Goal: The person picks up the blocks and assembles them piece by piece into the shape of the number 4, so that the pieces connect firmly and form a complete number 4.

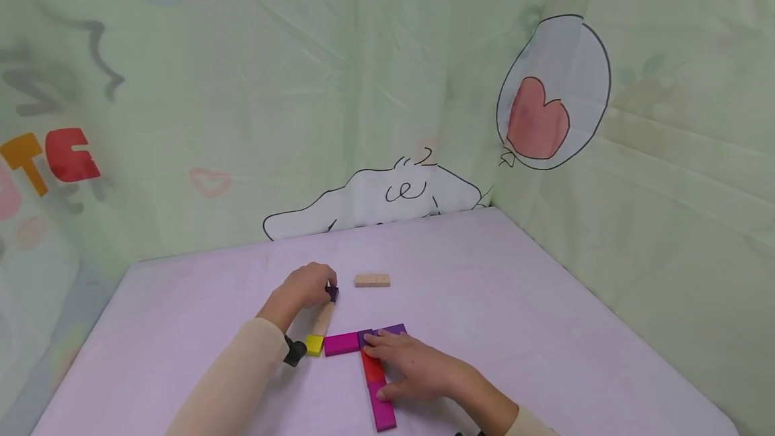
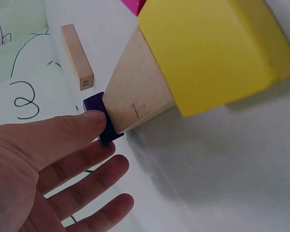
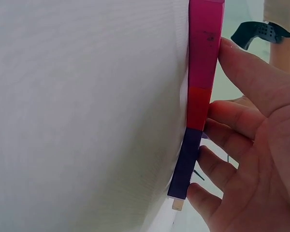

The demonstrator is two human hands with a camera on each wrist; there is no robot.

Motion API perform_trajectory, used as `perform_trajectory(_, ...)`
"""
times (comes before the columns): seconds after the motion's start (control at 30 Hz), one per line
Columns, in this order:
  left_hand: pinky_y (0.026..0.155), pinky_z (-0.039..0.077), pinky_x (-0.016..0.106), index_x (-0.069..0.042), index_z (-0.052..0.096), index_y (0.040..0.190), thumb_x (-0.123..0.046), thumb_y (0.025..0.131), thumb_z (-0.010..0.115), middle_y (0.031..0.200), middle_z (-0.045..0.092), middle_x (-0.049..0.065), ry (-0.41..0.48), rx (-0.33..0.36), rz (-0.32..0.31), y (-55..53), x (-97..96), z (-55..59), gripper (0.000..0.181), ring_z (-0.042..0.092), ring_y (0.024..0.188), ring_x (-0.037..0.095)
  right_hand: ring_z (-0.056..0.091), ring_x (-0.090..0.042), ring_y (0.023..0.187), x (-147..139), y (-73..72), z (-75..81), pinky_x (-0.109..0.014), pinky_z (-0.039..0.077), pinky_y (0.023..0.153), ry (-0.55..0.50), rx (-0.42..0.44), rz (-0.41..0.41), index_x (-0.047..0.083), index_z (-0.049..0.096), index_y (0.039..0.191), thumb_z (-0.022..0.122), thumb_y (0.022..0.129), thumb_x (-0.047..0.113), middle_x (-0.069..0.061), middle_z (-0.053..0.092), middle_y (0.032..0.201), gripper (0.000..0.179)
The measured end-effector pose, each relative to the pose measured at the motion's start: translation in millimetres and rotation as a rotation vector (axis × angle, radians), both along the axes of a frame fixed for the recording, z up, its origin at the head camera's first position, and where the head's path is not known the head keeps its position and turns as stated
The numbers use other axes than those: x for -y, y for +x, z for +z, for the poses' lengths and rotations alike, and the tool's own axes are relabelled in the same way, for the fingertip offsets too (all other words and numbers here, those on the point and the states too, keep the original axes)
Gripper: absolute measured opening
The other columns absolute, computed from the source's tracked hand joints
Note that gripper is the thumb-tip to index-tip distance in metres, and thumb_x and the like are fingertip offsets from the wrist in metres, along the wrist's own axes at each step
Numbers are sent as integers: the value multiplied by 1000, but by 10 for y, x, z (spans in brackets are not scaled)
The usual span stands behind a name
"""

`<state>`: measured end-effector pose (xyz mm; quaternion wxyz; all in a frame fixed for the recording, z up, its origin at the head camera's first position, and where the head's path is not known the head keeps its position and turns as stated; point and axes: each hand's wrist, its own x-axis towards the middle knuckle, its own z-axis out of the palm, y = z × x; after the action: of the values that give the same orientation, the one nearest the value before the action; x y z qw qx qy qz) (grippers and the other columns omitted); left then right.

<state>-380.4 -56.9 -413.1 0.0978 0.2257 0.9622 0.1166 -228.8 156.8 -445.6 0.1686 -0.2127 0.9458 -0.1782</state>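
Observation:
My left hand (image 1: 305, 284) pinches a small dark purple block (image 2: 93, 102) between thumb and forefinger, its other fingers spread. That block sits at the far end of a plain wooden block (image 1: 323, 319). A yellow block (image 1: 313, 345) stands at the near end, beside a magenta block (image 1: 342, 344). My right hand (image 1: 424, 369) rests with loosely bent fingers over a column of a red block (image 1: 373, 370) and another magenta block (image 1: 383, 414). At the column's top lie a small dark purple square (image 1: 364, 338) and a longer purple block (image 1: 396, 329), partly hidden by the fingers.
A loose plain wooden block (image 1: 372, 280) lies farther back, right of my left hand. The table (image 1: 514, 301) has a pale lilac cover. Cloth walls (image 1: 290, 120) with drawings rise behind and beside it.

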Motion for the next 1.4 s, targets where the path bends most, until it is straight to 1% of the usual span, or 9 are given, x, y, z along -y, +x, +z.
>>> perform_trajectory(0.23,95,57,43,-9,75,116,-6,93,73,112,73,8,-18,14,20,23,-11,0,23,60,95,22,35,-22,155,9,15,23,-55,39,119,4,1,-7,31,54,151,79,88,43,10,44,162,69)
perform_trajectory(0.47,100,56,46,-9,74,121,-5,95,69,120,71,10,-13,17,37,58,-29,31,26,62,105,25,34,-21,155,4,14,23,-55,39,119,6,-5,-11,31,54,151,79,87,44,11,44,162,69)
perform_trajectory(0.57,101,55,47,-10,73,122,-8,96,68,122,71,10,-10,4,22,71,-44,30,26,62,107,25,34,-21,155,-1,13,18,-55,40,118,7,-5,-9,31,54,151,79,87,44,10,44,162,69)
perform_trajectory(0.7,104,53,49,-11,75,120,-10,97,68,124,71,9,10,-13,-5,73,-68,-14,24,62,109,26,34,-21,155,-10,10,10,-55,38,119,2,-6,2,30,54,151,78,88,45,10,43,163,69)
perform_trajectory(0.83,104,53,49,-12,78,115,-12,97,69,120,72,8,20,-13,-8,63,-75,-58,19,62,107,26,34,-21,155,-12,1,-3,-55,37,120,-4,-6,9,30,54,151,78,88,45,10,43,163,69)
perform_trajectory(0.97,102,55,47,-13,78,112,-12,97,71,114,73,7,28,-7,-6,37,-78,-80,17,61,103,24,34,-20,155,-9,-3,-17,-55,36,121,-2,-7,8,30,54,151,78,88,45,10,43,163,69)
perform_trajectory(1.07,99,56,45,-13,79,109,-14,96,71,111,73,6,31,-15,-12,16,-81,-92,15,62,100,23,33,-20,155,-14,-5,-21,-55,35,121,0,-8,9,30,53,151,77,88,46,11,43,163,69)
perform_trajectory(1.2,98,56,44,-13,79,109,-18,98,71,111,74,5,31,-18,-18,11,-104,-94,15,62,98,22,33,-21,155,-29,7,-19,-55,37,120,-6,-6,0,31,54,151,78,88,45,11,43,163,69)
perform_trajectory(1.4,96,57,43,-12,78,112,-23,99,71,112,74,6,21,-2,7,23,-109,-99,19,60,93,21,34,-21,155,-30,7,-25,-56,38,119,-3,-9,11,31,53,152,77,89,46,11,43,163,69)
